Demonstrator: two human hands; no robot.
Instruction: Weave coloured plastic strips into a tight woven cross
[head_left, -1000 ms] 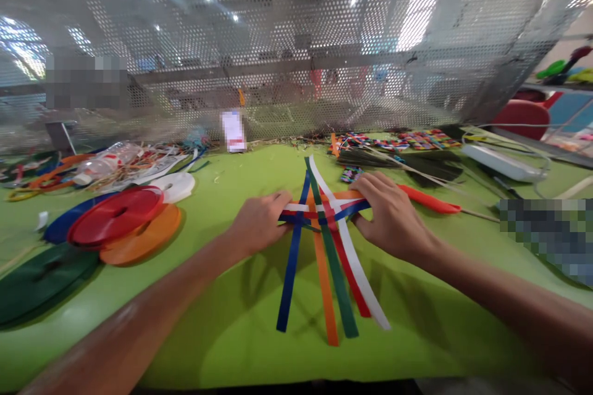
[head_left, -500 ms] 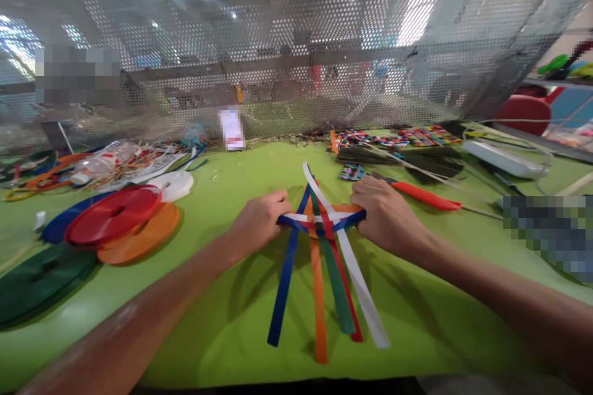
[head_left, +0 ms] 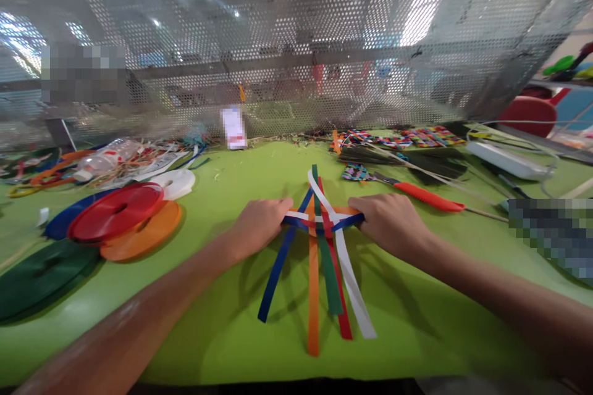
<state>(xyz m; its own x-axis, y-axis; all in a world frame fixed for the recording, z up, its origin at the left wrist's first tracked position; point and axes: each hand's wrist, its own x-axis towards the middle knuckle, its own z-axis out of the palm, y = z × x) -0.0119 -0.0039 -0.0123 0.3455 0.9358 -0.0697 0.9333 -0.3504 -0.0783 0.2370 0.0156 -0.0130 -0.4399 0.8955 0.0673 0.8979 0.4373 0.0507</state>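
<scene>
— Green surface (head_left: 222,333) under a perforated metal screen (head_left: 296,43): what lay left of the ribbon weave (head_left: 319,219)?
— A red spool (head_left: 113,219) resting on an orange spool (head_left: 152,237), well left of it. Then the left hand (head_left: 259,225), touching the weave's left edge.
— Its fingers (head_left: 278,207)?
— Curled shut, pinching the left ends of the crosswise strips. Right of the weave, the right hand (head_left: 389,225) matched it, fingers closed on the blue end there.
— And the step?
— Snugging the crossings, I judged: both hands held the cross strips taut, while five tails trailed from the weave toward the person. The next move would call for an even pull, so nothing slid askew.
— Further right?
— An orange-handled tool (head_left: 428,197), near the weave, untouched.
</scene>
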